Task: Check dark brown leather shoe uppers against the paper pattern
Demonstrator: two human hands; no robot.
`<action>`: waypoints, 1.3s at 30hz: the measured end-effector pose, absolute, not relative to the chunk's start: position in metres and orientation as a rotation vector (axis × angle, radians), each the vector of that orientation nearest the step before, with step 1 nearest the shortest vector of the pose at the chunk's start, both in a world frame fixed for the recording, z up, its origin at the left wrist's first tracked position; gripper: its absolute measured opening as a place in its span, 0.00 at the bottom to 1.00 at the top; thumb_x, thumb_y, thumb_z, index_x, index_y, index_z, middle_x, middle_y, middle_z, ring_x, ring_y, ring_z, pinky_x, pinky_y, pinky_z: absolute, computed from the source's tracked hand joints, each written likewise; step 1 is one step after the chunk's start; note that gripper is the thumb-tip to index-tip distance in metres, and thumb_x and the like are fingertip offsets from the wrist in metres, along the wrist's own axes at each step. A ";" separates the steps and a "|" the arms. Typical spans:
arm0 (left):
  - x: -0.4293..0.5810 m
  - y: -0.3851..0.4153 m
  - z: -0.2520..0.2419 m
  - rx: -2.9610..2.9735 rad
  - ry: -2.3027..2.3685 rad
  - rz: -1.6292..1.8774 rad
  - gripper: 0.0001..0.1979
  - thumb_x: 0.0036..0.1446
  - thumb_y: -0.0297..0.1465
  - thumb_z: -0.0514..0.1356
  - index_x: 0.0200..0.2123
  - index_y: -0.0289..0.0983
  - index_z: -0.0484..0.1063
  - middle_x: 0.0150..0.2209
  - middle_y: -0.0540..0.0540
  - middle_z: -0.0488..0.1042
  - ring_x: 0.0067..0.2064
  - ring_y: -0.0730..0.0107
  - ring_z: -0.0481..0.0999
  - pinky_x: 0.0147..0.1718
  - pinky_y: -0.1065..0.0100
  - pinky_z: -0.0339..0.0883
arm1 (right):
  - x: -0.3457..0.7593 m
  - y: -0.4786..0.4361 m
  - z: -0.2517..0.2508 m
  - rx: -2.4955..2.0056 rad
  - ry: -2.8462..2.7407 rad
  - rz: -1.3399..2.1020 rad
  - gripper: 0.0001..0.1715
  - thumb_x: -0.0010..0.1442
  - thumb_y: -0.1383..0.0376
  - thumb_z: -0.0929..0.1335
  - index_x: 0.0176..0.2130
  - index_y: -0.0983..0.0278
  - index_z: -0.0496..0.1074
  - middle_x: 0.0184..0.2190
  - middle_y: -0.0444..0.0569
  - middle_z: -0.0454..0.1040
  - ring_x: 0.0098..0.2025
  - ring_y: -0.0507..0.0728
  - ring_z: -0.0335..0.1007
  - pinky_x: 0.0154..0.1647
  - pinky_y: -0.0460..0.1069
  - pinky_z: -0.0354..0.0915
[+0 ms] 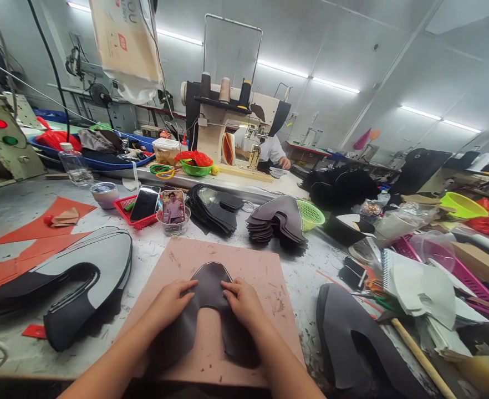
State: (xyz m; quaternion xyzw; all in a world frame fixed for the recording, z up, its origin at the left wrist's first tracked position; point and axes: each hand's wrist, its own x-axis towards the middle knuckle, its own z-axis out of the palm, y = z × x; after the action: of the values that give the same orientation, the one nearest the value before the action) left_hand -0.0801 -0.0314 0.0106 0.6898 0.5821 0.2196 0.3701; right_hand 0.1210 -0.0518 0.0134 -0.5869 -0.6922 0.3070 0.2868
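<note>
A dark brown U-shaped shoe upper piece [210, 280] lies flat on a pink work board [265, 271] in front of me. My left hand [170, 302] presses on its left arm with fingers curled down onto the material. On the right arm of the piece rests my right hand [243, 299], fingertips pinched against the inner edge. Both hands touch the same piece, a few centimetres apart.
A stack of grey-and-black uppers [82, 282] lies left, dark pieces [352, 338] lie right, more stacks [275, 219] sit behind the board. Two phones [173, 206], a red tray [134, 213], a green basket [311, 213], a hammer handle [419, 354] and a sewing machine [232, 119] with a seated person surround them.
</note>
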 end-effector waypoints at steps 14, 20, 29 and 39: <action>-0.036 -0.009 0.021 2.493 1.152 0.170 0.21 0.53 0.34 0.52 0.52 0.41 0.63 0.57 0.43 0.59 0.58 0.54 0.54 0.54 0.53 0.48 | 0.127 -0.058 0.010 -1.609 -1.714 0.922 0.18 0.48 0.70 0.64 0.42 0.64 0.72 0.39 0.51 0.73 0.43 0.57 0.67 0.47 0.50 0.59; -0.026 -0.014 0.014 2.563 1.263 0.069 0.21 0.56 0.37 0.50 0.54 0.46 0.60 0.59 0.43 0.54 0.60 0.49 0.49 0.54 0.50 0.42 | 0.149 -0.114 0.005 -1.698 -1.421 1.095 0.14 0.47 0.66 0.65 0.36 0.64 0.72 0.29 0.47 0.75 0.30 0.55 0.69 0.31 0.49 0.64; -0.014 -0.012 0.018 2.637 1.285 0.033 0.20 0.56 0.39 0.49 0.53 0.51 0.59 0.58 0.44 0.56 0.59 0.46 0.48 0.52 0.50 0.44 | 0.160 -0.146 0.008 -1.764 -1.321 0.951 0.07 0.49 0.65 0.63 0.29 0.64 0.70 0.24 0.47 0.72 0.27 0.54 0.67 0.30 0.48 0.61; -0.018 -0.042 0.037 2.663 0.994 0.080 0.52 0.33 0.56 0.58 0.59 0.38 0.48 0.62 0.35 0.42 0.61 0.41 0.35 0.54 0.41 0.32 | 0.141 -0.123 0.016 -1.210 -0.909 1.212 0.12 0.45 0.61 0.67 0.33 0.62 0.65 0.25 0.41 0.65 0.29 0.50 0.61 0.31 0.45 0.59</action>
State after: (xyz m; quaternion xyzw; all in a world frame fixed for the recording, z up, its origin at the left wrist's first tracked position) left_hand -0.0183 -0.0421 0.0372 0.9261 0.3458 0.0280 0.1483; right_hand 0.1411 -0.1234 0.0156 -0.5145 -0.3867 0.5156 0.5656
